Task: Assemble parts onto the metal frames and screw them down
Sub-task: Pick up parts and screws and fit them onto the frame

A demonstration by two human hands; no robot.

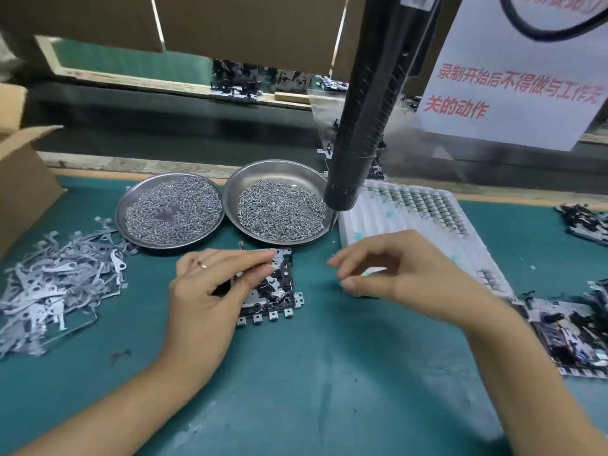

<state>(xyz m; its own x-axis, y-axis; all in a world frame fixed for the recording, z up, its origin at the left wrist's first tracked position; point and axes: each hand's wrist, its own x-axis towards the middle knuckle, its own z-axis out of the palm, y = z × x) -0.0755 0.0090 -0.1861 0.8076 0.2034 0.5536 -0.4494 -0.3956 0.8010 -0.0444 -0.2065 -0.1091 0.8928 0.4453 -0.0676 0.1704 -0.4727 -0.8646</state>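
Metal, stamped and grey with black parts already riding on it, the frame (pixel 273 287) lies flat on the green mat (pixel 312 373) just in front of the two steel dishes. The left hand (pixel 210 284) rests over its near-left part, fingers curled and thumb meeting fingertips on top of it, apparently pinching or seating a small part there, though what exactly sits between the fingertips is too small to make out. The right hand (pixel 394 274) hovers just to the right of the frame, clear of it, its fingers loosely bent with thumb and forefinger drawn near each other; whether they hold a screw I cannot tell (the blur there does not help).

Judging by this, the step in hand is placing a part onto the frame, with fastening not yet begun. The next move would call for a screw from the nearer dish of screws (pixel 279 209), set into its hole while the left hand keeps the part from shifting, then the hanging electric screwdriver (pixel 358 126) brought down straight onto it.

Further out: a second dish of screws (pixel 172 212), a heap of flat metal levers (pixel 56 278) at the left, a white tray of components (pixel 414 212) at the right, and more frames (pixel 572 337) at the right edge.
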